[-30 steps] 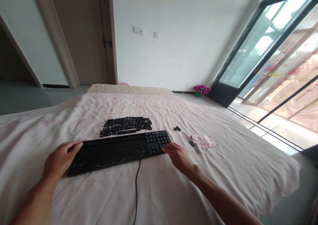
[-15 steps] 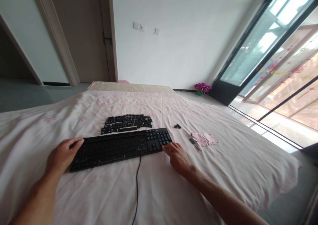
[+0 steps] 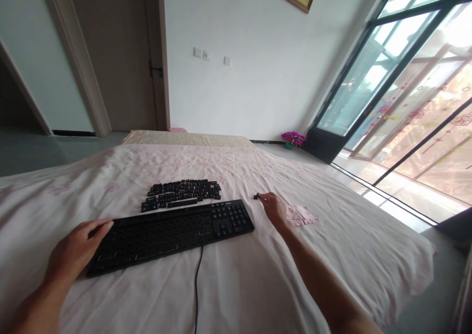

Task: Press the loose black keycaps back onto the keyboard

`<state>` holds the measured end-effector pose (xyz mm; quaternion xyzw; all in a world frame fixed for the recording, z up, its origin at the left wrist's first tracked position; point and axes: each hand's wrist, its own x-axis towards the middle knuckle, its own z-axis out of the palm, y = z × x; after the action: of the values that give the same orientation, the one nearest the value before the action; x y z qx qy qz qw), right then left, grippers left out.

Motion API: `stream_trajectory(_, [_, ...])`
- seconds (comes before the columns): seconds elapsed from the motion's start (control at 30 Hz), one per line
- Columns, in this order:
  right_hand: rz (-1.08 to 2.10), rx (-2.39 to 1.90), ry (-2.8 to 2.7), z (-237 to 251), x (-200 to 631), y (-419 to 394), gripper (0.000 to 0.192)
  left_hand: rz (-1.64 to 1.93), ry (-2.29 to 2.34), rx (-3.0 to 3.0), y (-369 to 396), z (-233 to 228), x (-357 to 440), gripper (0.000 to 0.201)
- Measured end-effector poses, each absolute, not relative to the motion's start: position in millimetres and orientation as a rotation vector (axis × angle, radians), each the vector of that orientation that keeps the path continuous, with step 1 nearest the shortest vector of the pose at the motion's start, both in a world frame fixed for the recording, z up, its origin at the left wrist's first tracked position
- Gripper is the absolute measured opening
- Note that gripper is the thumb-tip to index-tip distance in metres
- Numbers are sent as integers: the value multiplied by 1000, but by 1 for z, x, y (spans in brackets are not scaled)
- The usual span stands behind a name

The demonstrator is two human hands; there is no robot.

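Note:
My left hand (image 3: pixel 79 243) grips the left end of a black keyboard (image 3: pixel 151 236), thumb on its top edge. The keyboard lies on the bed, its main section bare of keycaps and the number pad at its right still fitted. To the right of it, my right hand (image 3: pixel 273 207) reaches out with fingers pinched together at a small black keycap (image 3: pixel 255 196). Fingertips partly cover what they touch. Behind the keyboard, loose black keycaps (image 3: pixel 184 191) lie grouped in rows, with a long space bar (image 3: pixel 182 203) in front.
A pink cloth (image 3: pixel 303 215) lies beyond my right wrist. The keyboard cable (image 3: pixel 196 290) runs toward me over the light bedsheet (image 3: pixel 147 299). Past the bed are a pot of purple flowers (image 3: pixel 293 138), a closed door (image 3: pixel 114 54) and glass doors at right.
My right hand has left the keyboard's right end and moved forward and right to the small keycaps. My left hand stays on the keyboard. The camera view has tilted up slightly.

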<state>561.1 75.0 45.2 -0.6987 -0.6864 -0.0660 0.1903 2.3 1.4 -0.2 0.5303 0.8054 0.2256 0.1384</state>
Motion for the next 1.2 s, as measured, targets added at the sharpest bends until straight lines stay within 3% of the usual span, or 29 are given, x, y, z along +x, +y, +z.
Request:
stream_trajectory(0.13, [-400, -2073, -2194, 51, 557, 88, 31, 647, 2325, 1533, 2, 1, 2, 46])
stream_trajectory(0.33, [-433, -2090, -2365, 52, 545, 102, 28, 663, 2332, 1524, 1, 1, 2, 45])
stream_trajectory(1.0, [-330, -2057, -2545, 57, 536, 116, 32, 667, 2319, 1551, 1, -1, 1, 46])
stream_trajectory(1.2, [-163, -2013, -2494, 56, 538, 88, 23, 673, 2293, 1544, -1, 3, 4, 47])
